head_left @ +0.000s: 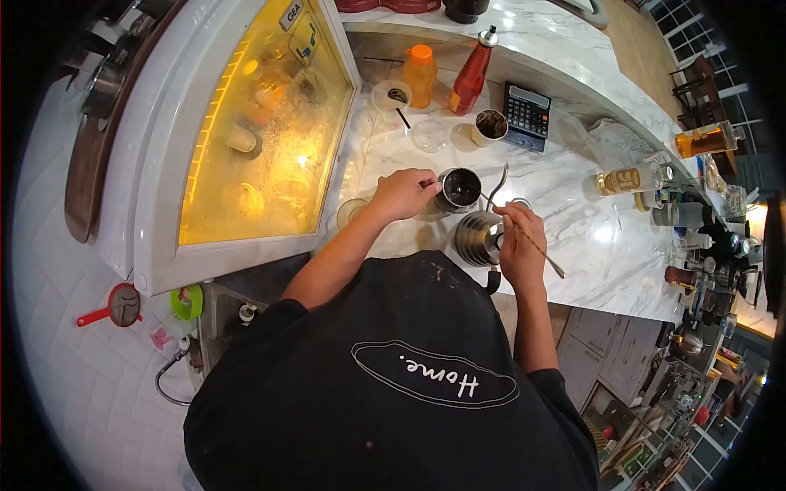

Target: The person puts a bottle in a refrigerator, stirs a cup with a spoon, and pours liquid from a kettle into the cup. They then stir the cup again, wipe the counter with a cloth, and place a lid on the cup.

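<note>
My left hand (405, 194) is closed at the handle side of a small metal pitcher (446, 206) that holds dark liquid (463, 187). Between the fingers of my right hand (521, 245) is a long thin stirring spoon (546, 255). It slants across the hand, and its far end points toward the pitcher's rim; I cannot make out whether it dips into the liquid. A steel gooseneck kettle (471, 237) stands on the marble counter, just left of my right hand. Part of its lid and handle is hidden by the hand.
Beyond the pitcher are a paper cup (491, 124), a calculator (526, 116), a red bottle (472, 75), an orange-capped bottle (420, 78) and a clear lid (429, 136). A white fridge (164, 180) with a yellow-lit glass door stands left. Bottles (629, 179) line the right side.
</note>
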A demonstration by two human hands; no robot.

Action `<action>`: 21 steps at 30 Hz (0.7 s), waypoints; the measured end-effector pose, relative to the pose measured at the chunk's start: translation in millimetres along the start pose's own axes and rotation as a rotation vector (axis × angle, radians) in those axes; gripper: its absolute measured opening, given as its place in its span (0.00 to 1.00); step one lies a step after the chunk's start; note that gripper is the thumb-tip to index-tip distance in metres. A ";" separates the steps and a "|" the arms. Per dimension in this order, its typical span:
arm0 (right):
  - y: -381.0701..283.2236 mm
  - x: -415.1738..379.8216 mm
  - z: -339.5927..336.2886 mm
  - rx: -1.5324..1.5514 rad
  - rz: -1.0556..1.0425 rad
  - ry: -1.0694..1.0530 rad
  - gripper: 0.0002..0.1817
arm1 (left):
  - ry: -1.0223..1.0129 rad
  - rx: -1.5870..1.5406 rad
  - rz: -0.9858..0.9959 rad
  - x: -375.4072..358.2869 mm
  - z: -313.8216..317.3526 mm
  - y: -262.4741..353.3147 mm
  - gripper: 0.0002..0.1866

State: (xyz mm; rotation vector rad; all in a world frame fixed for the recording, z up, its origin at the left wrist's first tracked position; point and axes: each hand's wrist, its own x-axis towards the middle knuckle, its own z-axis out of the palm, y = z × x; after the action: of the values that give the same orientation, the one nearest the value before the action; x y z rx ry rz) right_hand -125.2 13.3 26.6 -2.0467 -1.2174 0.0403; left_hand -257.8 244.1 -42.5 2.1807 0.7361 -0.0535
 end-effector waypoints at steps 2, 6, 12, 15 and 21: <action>3.1 -6.8 0.3 0.034 0.011 0.014 0.09 | 0.007 0.005 0.006 0.2 0.0 0.4 0.15; -8.4 -15.5 -2.5 0.033 0.047 0.163 0.09 | 0.010 0.010 0.001 0.1 0.1 1.0 0.15; -17.2 -14.9 4.0 0.047 0.071 0.284 0.09 | 0.013 -0.001 0.002 0.3 0.6 -0.2 0.16; -18.9 -7.9 10.8 0.050 0.093 0.253 0.09 | 0.024 -0.004 0.024 -0.4 0.1 -0.3 0.16; -20.5 -13.0 27.5 0.148 0.165 0.299 0.12 | 0.014 0.010 0.031 0.3 -1.9 -0.2 0.16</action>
State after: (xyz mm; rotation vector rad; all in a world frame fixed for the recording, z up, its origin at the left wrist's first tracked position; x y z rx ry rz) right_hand -158.0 24.8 14.8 -1.9369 -0.8365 -0.0919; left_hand -258.1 245.7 -41.5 2.2030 0.7113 -0.0259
